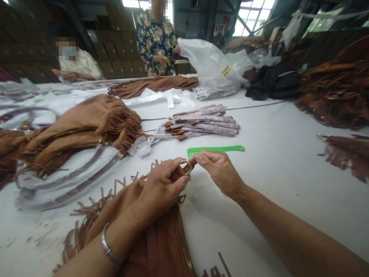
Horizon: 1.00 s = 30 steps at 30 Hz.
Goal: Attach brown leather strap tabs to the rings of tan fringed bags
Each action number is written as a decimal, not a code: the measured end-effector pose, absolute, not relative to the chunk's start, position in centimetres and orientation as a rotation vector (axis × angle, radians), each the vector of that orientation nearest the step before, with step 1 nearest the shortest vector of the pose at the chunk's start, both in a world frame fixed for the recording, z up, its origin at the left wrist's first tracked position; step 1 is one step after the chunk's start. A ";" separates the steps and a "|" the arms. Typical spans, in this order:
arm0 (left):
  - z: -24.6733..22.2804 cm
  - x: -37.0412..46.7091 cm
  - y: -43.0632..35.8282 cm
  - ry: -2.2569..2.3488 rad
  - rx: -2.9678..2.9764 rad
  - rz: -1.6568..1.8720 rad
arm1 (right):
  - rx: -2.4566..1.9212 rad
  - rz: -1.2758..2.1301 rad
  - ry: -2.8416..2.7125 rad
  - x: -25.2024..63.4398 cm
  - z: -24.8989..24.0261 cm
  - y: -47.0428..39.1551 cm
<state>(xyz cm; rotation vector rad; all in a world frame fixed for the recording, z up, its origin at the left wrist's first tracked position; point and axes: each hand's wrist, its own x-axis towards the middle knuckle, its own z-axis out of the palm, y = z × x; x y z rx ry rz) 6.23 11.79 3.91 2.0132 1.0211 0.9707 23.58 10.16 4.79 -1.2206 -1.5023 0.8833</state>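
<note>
— What have you got pinched?
— Your left hand (161,188) and right hand (220,171) both nip the gold ring (186,166) on the brown bag (161,238), which lies under your left wrist.
— And past the grip?
— The green comb (216,149) lies just beyond your right fingertips; wrapped straps (201,123) farther off.

Daylight pours from blown-out skylight windows (253,15) at twelve and one o'clock, leaving the white work counter (276,154) bright and evenly lit with soft shadows. Wide-angle distortion bends the edges; the dark background at ten o'clock looks dim and soft.
</note>
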 end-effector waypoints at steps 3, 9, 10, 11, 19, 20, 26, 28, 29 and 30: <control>3.8 6.3 11.8 1.020 2.079 0.914 | -1.220 0.849 -1.651 23.7 4.6 10.2; 3.3 6.4 11.8 1.014 2.182 0.603 | -1.334 0.914 -1.719 24.0 3.8 9.7; 3.2 6.4 11.8 1.002 2.205 0.537 | -1.364 1.022 -1.690 24.2 3.7 9.6; 3.1 6.4 11.8 0.998 2.226 0.478 | -1.389 1.141 -1.658 24.4 3.6 9.6; 2.3 6.4 11.7 1.063 2.262 0.407 | -1.479 1.098 -1.448 23.4 3.0 8.2; 2.3 6.4 11.7 1.054 2.257 0.403 | -1.490 1.004 -1.457 23.1 2.7 7.8; 2.7 6.7 11.6 1.091 2.341 0.360 | -1.525 0.769 -1.437 21.7 1.0 6.3; 2.9 6.7 11.6 1.106 2.387 0.370 | -1.521 0.780 -1.430 21.6 1.1 6.0; 2.9 6.7 11.6 1.096 2.410 0.368 | -1.516 0.798 -1.447 21.7 1.3 5.9; 2.9 6.7 11.6 1.072 2.429 0.356 | -1.506 0.824 -1.488 22.1 1.5 6.0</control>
